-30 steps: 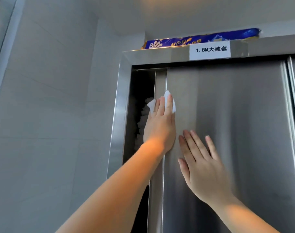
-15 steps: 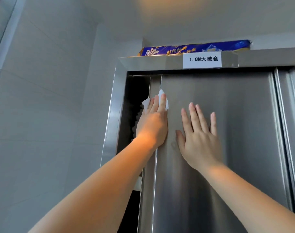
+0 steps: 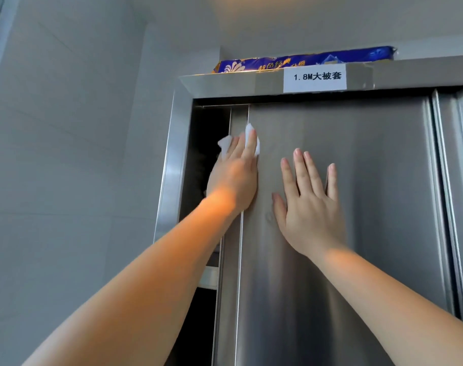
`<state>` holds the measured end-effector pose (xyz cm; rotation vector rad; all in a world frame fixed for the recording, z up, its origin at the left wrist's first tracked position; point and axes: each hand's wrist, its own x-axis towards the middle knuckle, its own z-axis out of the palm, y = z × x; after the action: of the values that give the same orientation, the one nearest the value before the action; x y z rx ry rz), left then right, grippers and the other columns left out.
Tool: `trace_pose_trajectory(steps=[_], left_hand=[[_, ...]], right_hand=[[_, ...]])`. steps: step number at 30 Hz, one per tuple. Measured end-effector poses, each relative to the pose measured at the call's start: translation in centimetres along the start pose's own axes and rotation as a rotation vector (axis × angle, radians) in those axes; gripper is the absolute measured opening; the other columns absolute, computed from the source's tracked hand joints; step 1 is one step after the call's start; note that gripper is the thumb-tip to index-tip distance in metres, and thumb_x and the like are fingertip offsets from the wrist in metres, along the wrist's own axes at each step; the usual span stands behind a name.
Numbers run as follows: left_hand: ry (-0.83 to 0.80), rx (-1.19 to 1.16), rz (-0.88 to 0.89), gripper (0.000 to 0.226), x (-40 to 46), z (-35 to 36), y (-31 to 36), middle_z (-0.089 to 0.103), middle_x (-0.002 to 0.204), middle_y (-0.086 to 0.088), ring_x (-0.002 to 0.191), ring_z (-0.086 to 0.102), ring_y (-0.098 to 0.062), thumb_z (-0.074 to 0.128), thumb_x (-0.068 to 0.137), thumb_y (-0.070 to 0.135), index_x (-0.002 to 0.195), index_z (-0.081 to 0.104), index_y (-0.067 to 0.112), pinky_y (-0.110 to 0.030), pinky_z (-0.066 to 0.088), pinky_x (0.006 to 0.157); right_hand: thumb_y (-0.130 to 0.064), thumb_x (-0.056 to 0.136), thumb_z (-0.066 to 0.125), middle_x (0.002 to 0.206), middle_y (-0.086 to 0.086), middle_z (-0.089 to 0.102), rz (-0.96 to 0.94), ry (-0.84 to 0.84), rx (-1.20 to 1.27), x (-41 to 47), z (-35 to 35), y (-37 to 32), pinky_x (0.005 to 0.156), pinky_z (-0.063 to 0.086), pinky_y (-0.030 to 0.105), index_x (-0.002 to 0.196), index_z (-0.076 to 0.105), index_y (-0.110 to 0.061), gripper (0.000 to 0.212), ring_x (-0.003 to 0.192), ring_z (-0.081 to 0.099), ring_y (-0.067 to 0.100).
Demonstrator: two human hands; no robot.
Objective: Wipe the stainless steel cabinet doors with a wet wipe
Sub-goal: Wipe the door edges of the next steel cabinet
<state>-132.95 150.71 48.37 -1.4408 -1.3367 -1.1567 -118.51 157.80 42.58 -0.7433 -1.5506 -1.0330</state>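
Two hands lie flat on my door (image 3: 344, 233): left hand (image 3: 234, 178) presses the wipe (image 3: 249, 133) under straight fingers at its edge; right hand (image 3: 308, 204) rests released, grasping nothing.

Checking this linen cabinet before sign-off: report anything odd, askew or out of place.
Two things stand out. A blue package lies flat on the cabinet's top ledge, above the white label. A faint smudge marks the steel door beside the right hand, below where the left hand presses the wipe.
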Motion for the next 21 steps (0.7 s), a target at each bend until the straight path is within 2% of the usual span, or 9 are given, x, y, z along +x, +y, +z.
trace_pose_trajectory(steps=[5, 8, 12, 15, 18, 21], left_hand=[[0.034, -0.041, -0.088, 0.057, 5.5, -0.4, 1.5, 0.015, 0.163, -0.009, 0.151, 0.003, -0.022, 0.025, 0.106, 0.017, 0.157, 0.001, 0.014, -0.032, 0.010, 0.122], [0.011, -0.014, -0.072, 0.057, 1.8, 1.1, 0.4, 0.017, 0.163, -0.008, 0.151, 0.007, -0.023, 0.024, 0.106, 0.019, 0.157, 0.000, 0.016, -0.034, 0.012, 0.123], [-0.060, -0.006, -0.109, 0.057, -4.9, 1.5, 1.0, 0.000, 0.166, -0.002, 0.152, -0.006, -0.015, 0.021, 0.108, 0.022, 0.156, -0.007, 0.019, -0.027, -0.001, 0.122], [-0.065, -0.041, -0.125, 0.056, -8.8, 1.6, 1.5, -0.002, 0.165, 0.000, 0.151, -0.008, -0.012, 0.022, 0.108, 0.023, 0.156, -0.008, 0.022, -0.023, -0.005, 0.118], [-0.083, -0.044, -0.111, 0.055, -11.8, 2.3, 1.2, 0.002, 0.165, -0.001, 0.151, -0.006, -0.013, 0.022, 0.108, 0.025, 0.156, -0.003, 0.021, -0.028, -0.001, 0.123], [-0.113, -0.024, -0.088, 0.058, -14.6, 2.9, 0.8, 0.006, 0.165, -0.005, 0.150, -0.006, -0.013, 0.008, 0.102, 0.034, 0.157, 0.000, 0.018, -0.029, 0.000, 0.121]], right_hand=[[-0.042, 0.101, 0.025, 0.162, 0.014, 0.016, -0.004, 0.016, -0.010, 0.0, -0.1, 0.0, 0.118, 0.012, 0.059, 0.154, 0.027, -0.010, 0.062, 0.151, 0.011, 0.026], [-0.042, 0.101, 0.028, 0.162, 0.013, 0.015, -0.001, -0.001, 0.003, 0.0, 0.1, 0.0, 0.119, 0.010, 0.058, 0.154, 0.025, -0.010, 0.062, 0.151, 0.010, 0.025], [-0.044, 0.100, 0.023, 0.163, 0.011, 0.013, 0.002, -0.056, 0.048, 0.3, -0.2, 0.1, 0.120, 0.006, 0.056, 0.155, 0.021, -0.012, 0.064, 0.151, 0.009, 0.023], [-0.043, 0.101, 0.017, 0.164, 0.007, 0.007, 0.005, -0.068, 0.117, -0.9, -0.8, -0.3, 0.120, -0.001, 0.049, 0.155, 0.013, -0.012, 0.063, 0.151, 0.004, 0.020], [-0.037, 0.102, 0.021, 0.164, 0.008, 0.008, -0.023, -0.049, 0.173, -4.5, -1.8, -1.9, 0.121, 0.002, 0.050, 0.156, 0.015, -0.010, 0.061, 0.152, 0.004, 0.021], [-0.033, 0.102, 0.024, 0.163, 0.011, 0.011, -0.003, -0.044, 0.221, -8.9, -2.6, -3.9, 0.121, 0.007, 0.054, 0.155, 0.017, -0.008, 0.060, 0.152, 0.006, 0.025]])
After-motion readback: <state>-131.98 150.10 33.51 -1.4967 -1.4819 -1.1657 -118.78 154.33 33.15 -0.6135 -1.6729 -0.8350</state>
